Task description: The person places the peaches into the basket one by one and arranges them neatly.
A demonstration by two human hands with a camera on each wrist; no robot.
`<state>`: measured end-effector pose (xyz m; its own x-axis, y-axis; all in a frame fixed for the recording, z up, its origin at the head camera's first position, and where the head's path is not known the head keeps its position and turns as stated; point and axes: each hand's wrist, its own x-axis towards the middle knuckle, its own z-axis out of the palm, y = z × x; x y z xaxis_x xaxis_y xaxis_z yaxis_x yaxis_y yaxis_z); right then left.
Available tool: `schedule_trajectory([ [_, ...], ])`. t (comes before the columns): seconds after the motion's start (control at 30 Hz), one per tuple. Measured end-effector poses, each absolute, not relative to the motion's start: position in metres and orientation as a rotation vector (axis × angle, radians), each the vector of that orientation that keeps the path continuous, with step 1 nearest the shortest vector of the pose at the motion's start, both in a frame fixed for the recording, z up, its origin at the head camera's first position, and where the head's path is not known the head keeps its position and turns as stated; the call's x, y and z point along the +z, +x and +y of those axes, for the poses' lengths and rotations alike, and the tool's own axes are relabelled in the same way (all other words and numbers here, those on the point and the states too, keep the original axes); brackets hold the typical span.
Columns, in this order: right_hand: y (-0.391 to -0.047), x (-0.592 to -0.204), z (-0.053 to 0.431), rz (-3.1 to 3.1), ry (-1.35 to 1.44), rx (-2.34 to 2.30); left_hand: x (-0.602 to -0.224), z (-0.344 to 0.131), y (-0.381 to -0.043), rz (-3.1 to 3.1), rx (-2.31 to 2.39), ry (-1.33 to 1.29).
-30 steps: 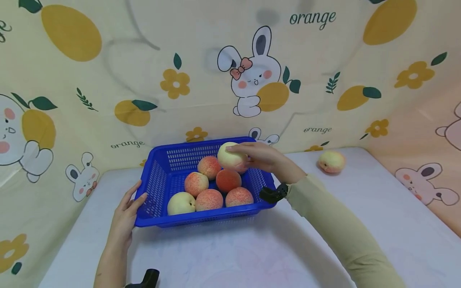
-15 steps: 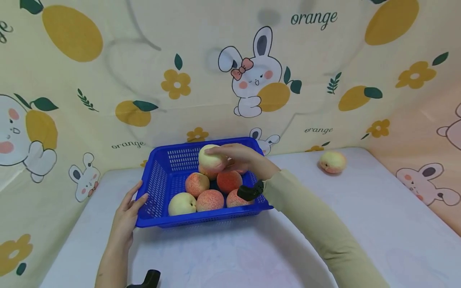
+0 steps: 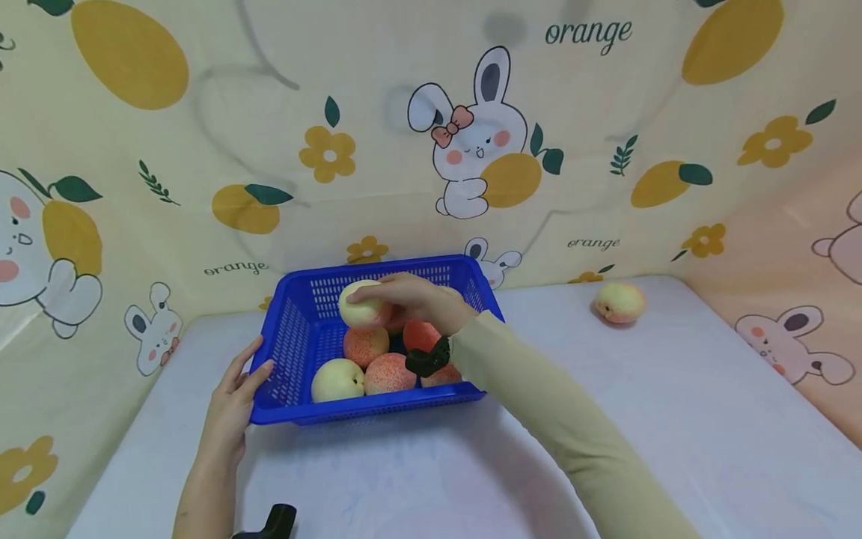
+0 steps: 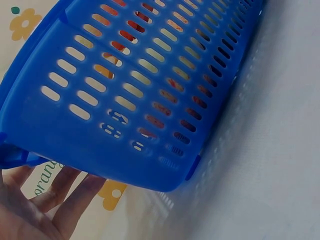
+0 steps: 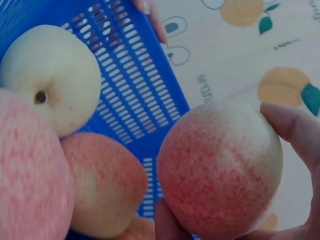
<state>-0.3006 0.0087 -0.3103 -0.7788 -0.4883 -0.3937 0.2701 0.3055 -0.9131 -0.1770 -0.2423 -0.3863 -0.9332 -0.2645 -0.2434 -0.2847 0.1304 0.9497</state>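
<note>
My right hand point(image 3: 420, 299) holds a pale peach point(image 3: 362, 308) with a pink blush, over the back left part of a blue plastic basket point(image 3: 283, 414). In the right wrist view, the fingers and thumb curl round this peach point(image 5: 220, 170) from either side. Several other peaches lie in the basket, among them a pale yellow peach point(image 3: 337, 380) and a red-speckled peach point(image 3: 390, 373) along the front. My right hand and wrist hide part of the others. My left hand point(image 3: 229, 404) grips the basket's left rim; in the left wrist view its fingers point(image 4: 75, 205) reach beneath the edge.
A lone yellow and pink peach point(image 3: 619, 302) sits at the back right of the white table point(image 3: 377, 479). Behind the table hangs a cream cloth point(image 3: 377, 82) printed with rabbits and oranges. Each wrist wears a black band-like device point(image 3: 428, 358).
My right hand has carried the pale peach leftward across the basket, from above its right half to its back left. The left hand stays on the rim.
</note>
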Motion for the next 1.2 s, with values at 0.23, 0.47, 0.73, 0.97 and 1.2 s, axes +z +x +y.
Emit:
schedule_trajectory([
  [0.23,-0.300,-0.314,-0.019,1.878,-0.171,-1.552,-0.387,-0.242,-0.176,2.350,1.981,-0.571],
  [0.47,-0.296,-0.317,-0.034,1.954,-0.169,-1.514,-0.386,-0.242,-0.177,2.353,1.964,-0.570],
  [0.73,-0.297,-0.320,-0.051,2.110,-0.227,-1.414,-0.387,-0.242,-0.177,2.347,1.962,-0.556],
  [0.97,-0.293,-0.324,-0.067,2.329,-0.356,-1.223,-0.388,-0.242,-0.177,2.340,1.975,-0.569],
  [1.2,-0.290,-0.328,-0.068,2.353,-0.289,-1.193,-0.387,-0.242,-0.177,2.334,1.981,-0.586],
])
